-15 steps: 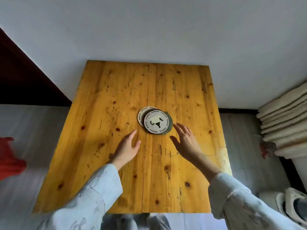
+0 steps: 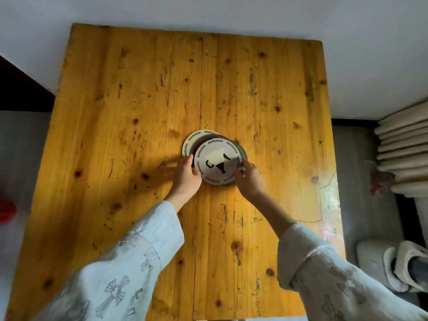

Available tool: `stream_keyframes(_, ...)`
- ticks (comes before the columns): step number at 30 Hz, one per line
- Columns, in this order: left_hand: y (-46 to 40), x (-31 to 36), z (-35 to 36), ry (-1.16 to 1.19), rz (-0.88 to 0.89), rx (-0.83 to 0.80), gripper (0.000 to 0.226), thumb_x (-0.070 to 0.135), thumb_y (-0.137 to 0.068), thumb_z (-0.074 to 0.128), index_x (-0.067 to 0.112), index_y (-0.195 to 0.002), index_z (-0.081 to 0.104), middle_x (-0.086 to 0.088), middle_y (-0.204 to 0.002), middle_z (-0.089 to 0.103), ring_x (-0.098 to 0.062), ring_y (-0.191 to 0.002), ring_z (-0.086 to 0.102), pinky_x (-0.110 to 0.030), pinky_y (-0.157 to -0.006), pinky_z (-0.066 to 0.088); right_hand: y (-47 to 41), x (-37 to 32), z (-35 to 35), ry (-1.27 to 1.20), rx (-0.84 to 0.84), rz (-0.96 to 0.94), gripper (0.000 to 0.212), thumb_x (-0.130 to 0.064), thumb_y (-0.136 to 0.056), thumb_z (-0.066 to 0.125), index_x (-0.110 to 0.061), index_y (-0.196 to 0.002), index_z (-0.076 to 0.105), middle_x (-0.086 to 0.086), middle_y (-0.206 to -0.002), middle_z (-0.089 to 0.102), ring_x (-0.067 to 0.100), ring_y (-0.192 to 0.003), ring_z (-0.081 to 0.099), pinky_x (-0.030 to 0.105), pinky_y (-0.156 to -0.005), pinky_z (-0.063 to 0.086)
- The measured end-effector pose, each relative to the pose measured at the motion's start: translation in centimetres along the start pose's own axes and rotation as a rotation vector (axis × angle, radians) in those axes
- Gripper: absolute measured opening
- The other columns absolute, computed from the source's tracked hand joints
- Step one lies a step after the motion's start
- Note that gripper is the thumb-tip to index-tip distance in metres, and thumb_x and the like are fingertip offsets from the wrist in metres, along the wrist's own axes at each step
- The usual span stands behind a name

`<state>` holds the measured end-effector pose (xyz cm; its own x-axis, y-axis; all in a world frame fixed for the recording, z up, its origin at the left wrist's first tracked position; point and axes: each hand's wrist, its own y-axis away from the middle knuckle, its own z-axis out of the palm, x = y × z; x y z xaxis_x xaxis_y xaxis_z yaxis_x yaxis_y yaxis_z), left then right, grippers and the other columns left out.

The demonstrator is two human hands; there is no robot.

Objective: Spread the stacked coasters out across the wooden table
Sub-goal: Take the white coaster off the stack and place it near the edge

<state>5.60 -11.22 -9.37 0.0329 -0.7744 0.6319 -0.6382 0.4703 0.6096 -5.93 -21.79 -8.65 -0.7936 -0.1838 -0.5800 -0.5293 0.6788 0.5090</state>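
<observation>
A loose stack of round coasters lies at the middle of the wooden table (image 2: pixel 115 112). The top coaster (image 2: pixel 216 161) is white with a black-and-cream cup drawing and lettering around its rim. A second white coaster (image 2: pixel 191 141) peeks out at the upper left, and a dark green one (image 2: pixel 242 150) shows at the right. My left hand (image 2: pixel 186 176) touches the stack's left edge with its fingertips. My right hand (image 2: pixel 250 178) pinches the stack's right edge. Both arms wear pale printed sleeves.
The table stands against a white wall (image 2: pixel 231 12). Stacked cream cushions (image 2: pixel 403 149) lie on the floor to the right, white slippers (image 2: pixel 393 267) below them. A red object (image 2: pixel 5 210) sits at the left edge.
Both hands have reached forward from just short of the stack to its edges. The camera has moved closer to the table.
</observation>
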Motion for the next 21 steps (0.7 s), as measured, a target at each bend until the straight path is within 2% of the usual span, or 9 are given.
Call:
stream_keyframes(5,0.3,0.2,0.4,0.055,-0.041,0.073,0.049,0.007,-0.094,0.035,0.013,-0.142,0.031,-0.013,-0.147,0.039,-0.027,-0.136,0.035,-0.039,-0.111,0.032,0.1,-0.8,0.8,-0.158,0.036,0.087,0.041,-0.017,-0.094,0.038,-0.006,-0.134,0.044,0.018,-0.136,0.050,0.035,-0.122,0.049,0.049,-0.100,0.045)
stream_keyframes(8,0.6,0.8,0.5,0.142,-0.084,0.092,0.039,0.006,-0.094,0.035,0.013,-0.131,0.045,-0.011,-0.146,0.041,-0.024,-0.128,0.043,-0.034,-0.100,0.039,0.3,-1.1,1.0,-0.271,0.026,0.138,0.044,-0.019,-0.095,0.038,-0.008,-0.137,0.041,0.016,-0.140,0.045,0.034,-0.123,0.049,0.048,-0.102,0.045)
stream_keyframes(10,1.0,1.3,0.1,0.200,-0.135,0.101,0.039,0.006,-0.094,0.036,0.015,-0.130,0.045,-0.011,-0.144,0.043,-0.025,-0.125,0.045,-0.035,-0.099,0.039,0.7,-1.0,1.1,-0.324,0.012,0.157,0.044,-0.018,-0.095,0.038,-0.008,-0.137,0.041,0.016,-0.140,0.045,0.033,-0.122,0.050,0.044,-0.104,0.045)
stream_keyframes(12,1.5,1.2,-0.1,0.238,-0.171,0.082,0.046,0.007,-0.094,0.036,0.014,-0.139,0.035,-0.010,-0.143,0.043,-0.026,-0.129,0.043,-0.037,-0.104,0.037,1.3,-0.7,1.2,-0.379,0.006,0.195,0.044,-0.020,-0.094,0.039,-0.010,-0.137,0.042,0.015,-0.140,0.045,0.030,-0.118,0.051,0.034,-0.096,0.046)
stream_keyframes(15,3.1,0.0,-0.2,0.258,-0.170,0.040,0.047,0.012,-0.094,0.039,0.021,-0.140,0.035,-0.009,-0.132,0.050,-0.026,-0.119,0.051,-0.041,-0.102,0.044,2.9,0.1,1.2,-0.448,-0.019,0.248,0.041,-0.021,-0.094,0.040,-0.011,-0.133,0.046,0.016,-0.137,0.047,0.025,-0.098,0.050,0.029,-0.075,0.047)
stream_keyframes(18,5.8,-2.5,0.3,0.202,-0.197,-0.048,0.045,0.016,-0.094,0.040,0.028,-0.137,0.036,-0.009,-0.127,0.050,-0.025,-0.113,0.053,-0.044,-0.099,0.047,5.6,1.3,1.7,-0.516,-0.055,0.294,0.040,-0.016,-0.094,0.041,-0.006,-0.132,0.048,0.015,-0.134,0.053,0.019,-0.101,0.050,0.030,-0.077,0.045)
stream_keyframes(21,8.6,-5.3,0.8,0.171,-0.279,-0.139,0.041,0.021,-0.094,0.041,0.028,-0.135,0.039,-0.008,-0.125,0.054,-0.024,-0.107,0.058,-0.044,-0.098,0.048,8.6,2.5,2.3,-0.486,-0.098,0.329,0.039,-0.018,-0.094,0.043,-0.005,-0.129,0.051,0.016,-0.132,0.055,0.025,-0.103,0.055,0.031,-0.076,0.046)
